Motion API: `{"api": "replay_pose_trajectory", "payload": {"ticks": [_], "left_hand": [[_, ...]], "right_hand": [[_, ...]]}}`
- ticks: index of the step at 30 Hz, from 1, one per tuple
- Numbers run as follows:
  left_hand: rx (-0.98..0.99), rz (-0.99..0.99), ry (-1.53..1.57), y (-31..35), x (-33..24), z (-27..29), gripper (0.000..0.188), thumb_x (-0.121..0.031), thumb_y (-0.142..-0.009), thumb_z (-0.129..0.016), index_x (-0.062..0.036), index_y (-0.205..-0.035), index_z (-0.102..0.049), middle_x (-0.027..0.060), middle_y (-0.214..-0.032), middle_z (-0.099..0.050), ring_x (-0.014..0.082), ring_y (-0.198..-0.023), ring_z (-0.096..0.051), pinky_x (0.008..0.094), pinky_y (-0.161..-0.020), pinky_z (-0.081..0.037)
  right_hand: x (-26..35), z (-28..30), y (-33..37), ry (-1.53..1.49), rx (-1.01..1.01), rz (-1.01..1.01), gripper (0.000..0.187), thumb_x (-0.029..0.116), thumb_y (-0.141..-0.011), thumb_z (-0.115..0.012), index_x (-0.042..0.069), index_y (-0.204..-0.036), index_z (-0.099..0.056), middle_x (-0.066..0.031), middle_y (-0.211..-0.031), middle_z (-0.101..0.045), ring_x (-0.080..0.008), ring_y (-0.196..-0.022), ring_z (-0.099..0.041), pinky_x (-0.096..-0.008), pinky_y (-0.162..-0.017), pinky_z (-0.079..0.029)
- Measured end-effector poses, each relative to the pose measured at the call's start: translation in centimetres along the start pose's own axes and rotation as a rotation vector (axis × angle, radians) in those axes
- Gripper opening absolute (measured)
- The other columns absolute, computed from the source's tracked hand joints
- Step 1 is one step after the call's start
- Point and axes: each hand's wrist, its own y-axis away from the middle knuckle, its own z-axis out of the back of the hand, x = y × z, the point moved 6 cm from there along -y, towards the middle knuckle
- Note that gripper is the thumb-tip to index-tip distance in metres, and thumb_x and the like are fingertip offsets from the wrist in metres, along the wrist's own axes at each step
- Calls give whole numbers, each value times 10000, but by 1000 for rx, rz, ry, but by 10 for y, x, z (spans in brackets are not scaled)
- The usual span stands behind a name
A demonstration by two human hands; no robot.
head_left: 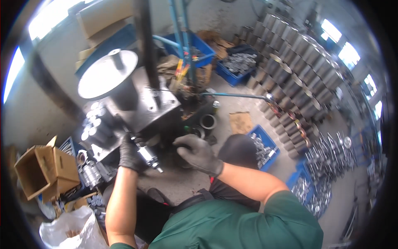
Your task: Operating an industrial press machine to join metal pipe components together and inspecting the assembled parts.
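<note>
My left hand [130, 154], in a dark grey work glove, is closed around a shiny metal cylinder with a thin stepped shaft end [147, 155]. The part tilts, its narrow tip pointing down and right. My right hand [200, 155], gloved too, is held apart from the part, its fingers loosely bent and spread with nothing visible in them. Just beyond my hands stands a metal bench [143, 112] with a large round white-lit disc [108, 74] on a dark base. Several metal cylinders [96, 124] stand together at the bench's left side.
An open cardboard box [65, 164] and a white plastic bag [76, 230] are at left. Blue bins of metal parts [265, 145] lie right of my knee. Farther right rise stacked metal cylinders [290, 70] and a heap of shafts [331, 155]. A blue pipe [236, 95] crosses beyond the bench.
</note>
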Motion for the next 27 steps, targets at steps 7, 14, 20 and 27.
{"api": "replay_pose_trajectory", "payload": {"ticks": [7, 14, 20, 27], "left_hand": [[-52, 41, -182, 36, 41, 7, 493, -536, -1072, -529, -71, -983, -668, -28, -731, -546, 100, -567, -471, 271, -605, -479], [101, -270, -594, 69, 70, -3, 491, -510, -1081, -556, -40, -1124, -692, -42, -746, -503, 88, -656, -449, 253, -620, -372], [348, -1178, -1243, 93, 44, -34, 495, -428, -1112, -509, 27, -1255, -640, 87, -1082, -658, 191, -943, -635, 311, -853, -540], [286, -789, -1234, 70, 50, -10, 366, -356, -1082, -623, -16, -1217, -649, 6, -983, -654, 90, -872, -592, 261, -779, -490]], "right_hand": [[-74, -78, 31, -624, 199, -808, 455, 310, -1004, -693, 61, -1375, -605, -69, -1107, -649, -156, -940, -622, -312, -677, -530], [-53, -103, 41, -633, 366, -596, 464, 439, -1136, -406, 62, -1238, -656, -59, -1141, -676, -203, -1054, -626, -366, -960, -497], [-34, -60, 32, -321, 372, -440, 297, 293, -1065, -508, 87, -1264, -586, -175, -1081, -705, -358, -1009, -712, -452, -866, -565], [25, 133, 77, -421, -53, -55, 440, 453, -1060, -566, 48, -1231, -575, -102, -932, -694, -215, -810, -723, -341, -697, -588]]}}
